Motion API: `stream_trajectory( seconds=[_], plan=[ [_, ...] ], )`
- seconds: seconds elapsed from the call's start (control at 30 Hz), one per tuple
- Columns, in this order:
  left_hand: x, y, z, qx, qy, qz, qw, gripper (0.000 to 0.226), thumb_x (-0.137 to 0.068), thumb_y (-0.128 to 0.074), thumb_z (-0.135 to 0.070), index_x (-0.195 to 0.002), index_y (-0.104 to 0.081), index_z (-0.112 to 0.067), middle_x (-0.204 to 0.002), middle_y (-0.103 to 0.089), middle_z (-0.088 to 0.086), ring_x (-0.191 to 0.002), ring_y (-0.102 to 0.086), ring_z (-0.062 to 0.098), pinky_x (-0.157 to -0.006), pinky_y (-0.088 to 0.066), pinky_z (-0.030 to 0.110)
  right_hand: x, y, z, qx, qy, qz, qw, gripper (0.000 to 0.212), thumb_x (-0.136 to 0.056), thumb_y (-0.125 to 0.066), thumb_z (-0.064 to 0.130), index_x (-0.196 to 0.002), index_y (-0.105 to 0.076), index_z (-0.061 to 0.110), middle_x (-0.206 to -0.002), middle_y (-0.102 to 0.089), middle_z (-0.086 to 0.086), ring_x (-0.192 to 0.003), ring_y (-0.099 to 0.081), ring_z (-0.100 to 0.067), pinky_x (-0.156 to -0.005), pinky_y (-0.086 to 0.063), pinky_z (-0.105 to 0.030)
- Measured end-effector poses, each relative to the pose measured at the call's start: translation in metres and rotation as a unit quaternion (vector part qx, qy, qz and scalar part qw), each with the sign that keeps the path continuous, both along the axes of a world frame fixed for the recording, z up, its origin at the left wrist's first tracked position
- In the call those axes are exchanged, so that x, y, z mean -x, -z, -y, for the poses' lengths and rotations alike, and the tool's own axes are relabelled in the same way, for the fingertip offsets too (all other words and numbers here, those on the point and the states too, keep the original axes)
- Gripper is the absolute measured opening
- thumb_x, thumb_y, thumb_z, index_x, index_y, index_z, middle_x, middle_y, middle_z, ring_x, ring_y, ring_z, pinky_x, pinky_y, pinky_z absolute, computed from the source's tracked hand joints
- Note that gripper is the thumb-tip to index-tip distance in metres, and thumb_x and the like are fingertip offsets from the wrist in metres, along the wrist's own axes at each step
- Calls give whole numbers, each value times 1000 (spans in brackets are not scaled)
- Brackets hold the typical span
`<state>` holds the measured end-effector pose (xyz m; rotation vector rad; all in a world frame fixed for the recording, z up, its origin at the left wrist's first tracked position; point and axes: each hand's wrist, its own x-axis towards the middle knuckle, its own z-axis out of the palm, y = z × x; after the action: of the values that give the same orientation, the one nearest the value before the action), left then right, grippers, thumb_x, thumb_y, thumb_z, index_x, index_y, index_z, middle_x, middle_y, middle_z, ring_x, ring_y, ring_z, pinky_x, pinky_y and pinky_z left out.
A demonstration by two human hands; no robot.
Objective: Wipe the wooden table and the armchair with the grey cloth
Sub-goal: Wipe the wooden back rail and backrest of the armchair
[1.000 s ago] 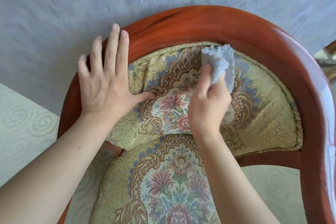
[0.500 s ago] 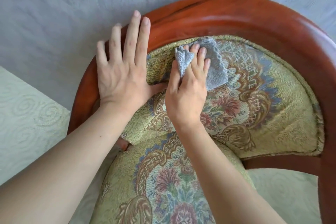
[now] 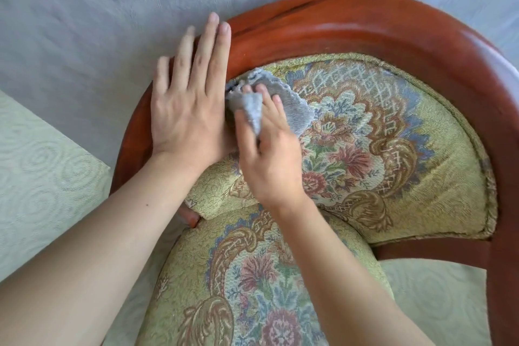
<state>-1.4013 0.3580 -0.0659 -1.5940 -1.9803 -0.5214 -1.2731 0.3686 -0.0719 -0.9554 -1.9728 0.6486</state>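
Step in hand, by judgement: wiping the upholstered back of the armchair [image 3: 393, 149], a curved red-brown wooden frame with green-gold floral tapestry padding. Small crumpled grey cloth [image 3: 283, 105] pressed against the upper left of the back cushion, just below the wooden rail. Right hand [image 3: 269, 160] on top of it, fingers bent and clamped on a bunched fold. Left hand [image 3: 188, 109] flat on the rail beside the cloth, fingers straight and close together, gripping nothing, apparently bracing.

Next move, by judgement: a sweep across the unwiped cushion area to the right, then rail and seat [image 3: 252, 289].

Count: one armchair, one cloth, two hands. Wooden table not in view; state unknown.
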Motion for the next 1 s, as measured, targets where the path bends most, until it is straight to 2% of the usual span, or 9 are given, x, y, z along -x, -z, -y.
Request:
stream_trajectory(
  seconds=[0.1,0.23,0.33,0.4,0.43,0.47,0.53,0.9,1.0],
  plan=[
    [9,-5,9,28,27,75,996,130,-70,-60,-84,-161,-4,-10,-169,-7,6,-153,-15,23,-121,-15,38,-24,-21,4,166,47,-198,965,37,-99,-44,36,-67,-60,27,-62,-60,14,-58,-54,-5,-55,-42,-25],
    [20,0,26,62,11,53,997,151,-49,-65,-88,-161,1,-12,-169,-4,6,-154,-11,26,-122,-12,40,-42,-40,8,188,202,-373,886,47,-96,-47,43,-55,-60,24,-53,-55,11,-52,-49,-9,-53,-39,-27],
    [16,8,33,77,-10,23,997,148,-52,-60,-90,-161,-1,-10,-169,-5,6,-153,-13,35,-118,-23,51,-28,-37,9,72,180,-278,941,45,-100,-42,35,-60,-52,17,-51,-49,8,-45,-42,-5,-45,-31,-23],
    [15,11,32,67,-17,21,997,143,-56,-65,-86,-161,-4,-10,-169,-7,6,-152,-16,36,-115,-27,51,-11,-23,8,43,135,-119,983,42,-102,-38,33,-81,-63,6,-73,-67,-11,-63,-63,-18,-54,-46,-31],
    [15,12,31,58,-17,17,998,138,-61,-66,-82,-161,-5,-10,-169,-8,5,-152,-17,37,-114,-27,51,-4,-13,7,33,113,-39,992,40,-103,-39,29,-103,-67,0,-101,-71,-21,-93,-69,-29,-77,-54,-41],
    [16,13,30,48,-17,11,999,132,-66,-65,-79,-161,-6,-10,-169,-8,6,-151,-18,37,-114,-27,51,1,-3,4,16,97,22,995,39,-104,-40,23,-125,-61,-3,-129,-62,-24,-124,-57,-35,-105,-44,-46],
    [16,14,29,38,-21,5,999,123,-74,-61,-77,-161,-6,-9,-169,-9,8,-151,-19,39,-114,-28,51,9,10,-1,-28,84,70,994,43,-102,-40,17,-140,-48,-4,-149,-42,-23,-144,-31,-36,-121,-20,-48],
    [7,15,28,19,-66,9,998,84,-96,-53,-31,-158,-5,-3,-167,-14,17,-153,-17,33,-120,-23,47,8,16,-4,-128,-25,119,984,35,-102,-44,18,-124,-65,0,-134,-60,-19,-137,-46,-31,-120,-25,-44],
    [8,11,30,33,-55,35,997,108,-86,-53,-65,-158,-7,-1,-166,-14,17,-153,-17,33,-120,-23,48,-3,-1,-7,-33,-71,41,996,33,-104,-43,21,-93,-71,9,-90,-74,2,-99,-68,-12,-107,-43,-39]
  ],
)
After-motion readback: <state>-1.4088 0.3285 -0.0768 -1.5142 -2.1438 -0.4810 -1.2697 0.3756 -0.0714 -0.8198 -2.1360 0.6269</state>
